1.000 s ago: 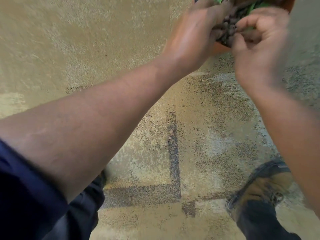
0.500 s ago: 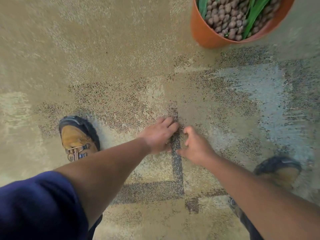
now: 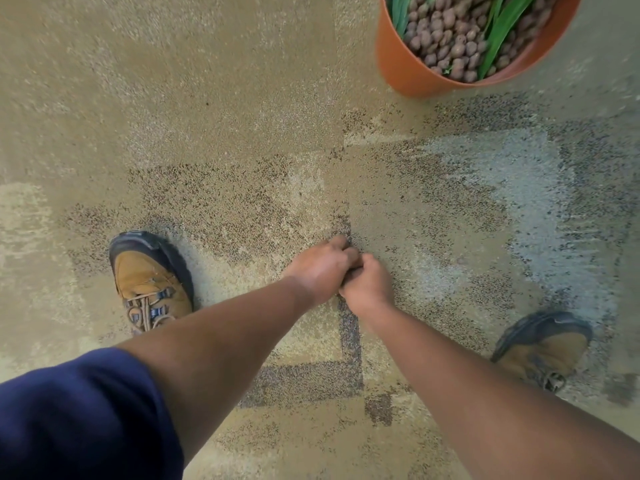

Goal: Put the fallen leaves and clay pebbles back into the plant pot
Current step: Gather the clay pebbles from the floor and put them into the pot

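An orange plant pot (image 3: 401, 69) stands on the carpet at the top right. It is filled with brown clay pebbles (image 3: 450, 36) and holds green leaves (image 3: 498, 29). My left hand (image 3: 320, 268) and my right hand (image 3: 367, 284) are pressed together low on the carpet in the middle, well short of the pot. The fingers of both hands curl down and inward against each other. Whatever lies under or between them is hidden. I see no loose pebble or leaf on the carpet around them.
The floor is a beige patterned carpet (image 3: 207, 98) with dark speckled patches. My left shoe (image 3: 150, 278) stands left of the hands and my right shoe (image 3: 543, 344) at the lower right. My forearms reach in from the bottom edge.
A second ago both hands were up at the pot among the pebbles. They dropped to the carpet, apart half a second ago, and have now closed against each other.
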